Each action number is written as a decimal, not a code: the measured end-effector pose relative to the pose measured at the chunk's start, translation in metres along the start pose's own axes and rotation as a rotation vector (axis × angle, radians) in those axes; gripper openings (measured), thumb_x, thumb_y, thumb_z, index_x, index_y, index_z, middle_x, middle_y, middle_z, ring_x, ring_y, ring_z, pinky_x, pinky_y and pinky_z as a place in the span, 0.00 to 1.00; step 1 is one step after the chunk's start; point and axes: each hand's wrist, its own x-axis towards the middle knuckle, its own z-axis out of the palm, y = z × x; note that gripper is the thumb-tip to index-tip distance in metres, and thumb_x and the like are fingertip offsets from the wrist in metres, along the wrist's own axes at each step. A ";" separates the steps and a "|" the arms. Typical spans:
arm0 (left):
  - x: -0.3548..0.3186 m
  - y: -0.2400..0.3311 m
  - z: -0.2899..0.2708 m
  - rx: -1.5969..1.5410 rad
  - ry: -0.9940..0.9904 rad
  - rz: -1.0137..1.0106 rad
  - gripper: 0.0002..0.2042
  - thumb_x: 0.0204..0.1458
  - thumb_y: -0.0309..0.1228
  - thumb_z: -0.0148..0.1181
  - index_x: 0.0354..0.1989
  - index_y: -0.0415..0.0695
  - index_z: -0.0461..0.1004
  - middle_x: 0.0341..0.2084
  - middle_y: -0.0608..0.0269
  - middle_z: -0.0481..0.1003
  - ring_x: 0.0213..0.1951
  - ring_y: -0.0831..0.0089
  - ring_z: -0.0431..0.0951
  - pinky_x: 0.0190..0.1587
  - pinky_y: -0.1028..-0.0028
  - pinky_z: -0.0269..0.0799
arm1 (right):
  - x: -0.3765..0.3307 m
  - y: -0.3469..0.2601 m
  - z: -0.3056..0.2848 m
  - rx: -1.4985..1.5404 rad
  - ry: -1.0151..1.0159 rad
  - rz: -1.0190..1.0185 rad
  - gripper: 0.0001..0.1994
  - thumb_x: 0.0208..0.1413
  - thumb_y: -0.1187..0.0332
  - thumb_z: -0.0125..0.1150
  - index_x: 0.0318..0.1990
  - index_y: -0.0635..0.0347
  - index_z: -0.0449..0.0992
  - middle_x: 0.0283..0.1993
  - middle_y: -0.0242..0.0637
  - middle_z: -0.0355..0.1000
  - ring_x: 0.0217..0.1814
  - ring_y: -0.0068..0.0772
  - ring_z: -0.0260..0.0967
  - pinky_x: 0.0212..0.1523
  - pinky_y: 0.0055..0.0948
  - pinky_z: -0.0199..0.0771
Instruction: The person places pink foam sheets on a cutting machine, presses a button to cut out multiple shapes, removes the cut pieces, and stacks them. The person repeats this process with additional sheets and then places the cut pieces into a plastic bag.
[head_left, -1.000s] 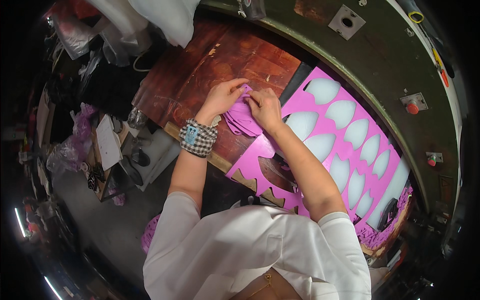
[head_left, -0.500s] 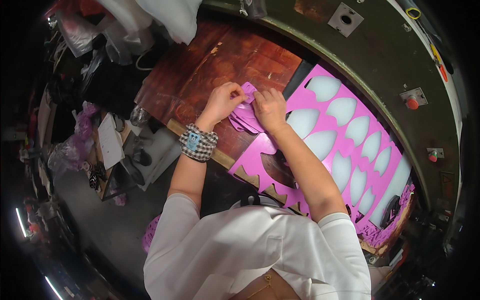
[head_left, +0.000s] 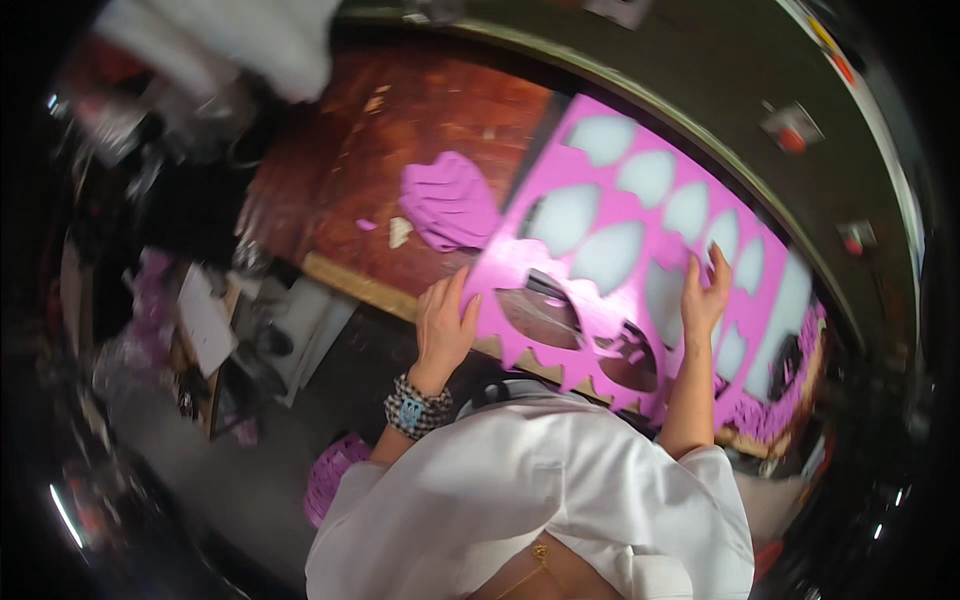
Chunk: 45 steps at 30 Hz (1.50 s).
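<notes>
I have both hands on the big pink sheet (head_left: 640,270): my left hand (head_left: 443,325) grips its near left edge, fingers curled together over the rim, and my right hand (head_left: 703,295) lies farther along on the sheet's face, fingers spread a little and pressed flat rather than clamped on anything. The sheet lies at a slant across the right side of the table (head_left: 370,170), and it is already riddled with leaf-shaped holes in rows, so by my reckoning most of the punching out is done; only narrow strips and a zigzag border along the near edge remain of it. A stack of pink cut pieces (head_left: 450,205) rests on the table just left of the sheet, apart from both hands, with a couple of small scraps (head_left: 398,230) beside it. What seems left to me is dealing with this spent sheet and the stack. The table is dark reddish wood, worn and scuffed, with a pale wooden strip along its near edge. Behind it curves a dark green machine housing (head_left: 700,90) with small red buttons. To my left the floor is crowded with cluttered bags and boxes (head_left: 220,330), blurred, and more pink offcuts (head_left: 335,475) lie down by my side.
</notes>
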 end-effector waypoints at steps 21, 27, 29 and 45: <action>-0.119 0.095 -0.077 -0.537 -0.611 -0.354 0.17 0.58 0.26 0.55 0.55 0.38 0.69 0.35 0.68 0.76 0.36 0.80 0.73 0.41 0.80 0.68 | -0.192 0.164 -0.320 0.993 -0.338 0.563 0.16 0.61 0.60 0.56 0.47 0.66 0.71 0.39 0.41 0.73 0.32 0.33 0.74 0.31 0.34 0.77; -0.181 0.101 -0.055 -0.500 -0.385 -0.439 0.15 0.58 0.25 0.54 0.53 0.39 0.69 0.33 0.68 0.76 0.36 0.81 0.75 0.39 0.79 0.72 | -0.103 0.232 -0.304 0.672 -0.311 0.601 0.17 0.63 0.62 0.53 0.54 0.61 0.71 0.37 0.29 0.76 0.29 0.15 0.69 0.19 0.15 0.59; -0.202 0.104 -0.056 -0.521 -0.314 -0.454 0.11 0.56 0.26 0.57 0.46 0.40 0.73 0.34 0.67 0.76 0.36 0.81 0.75 0.38 0.78 0.72 | -0.075 0.240 -0.293 0.521 -0.352 0.566 0.19 0.63 0.60 0.53 0.57 0.57 0.70 0.36 0.28 0.75 0.25 0.14 0.66 0.16 0.14 0.55; -0.340 0.048 -0.086 -0.413 -0.086 -0.614 0.11 0.56 0.37 0.58 0.40 0.42 0.77 0.23 0.61 0.76 0.27 0.70 0.77 0.31 0.68 0.71 | -0.083 0.099 -0.024 0.285 -0.437 0.118 0.22 0.62 0.59 0.53 0.58 0.64 0.68 0.44 0.38 0.74 0.40 0.29 0.70 0.39 0.27 0.70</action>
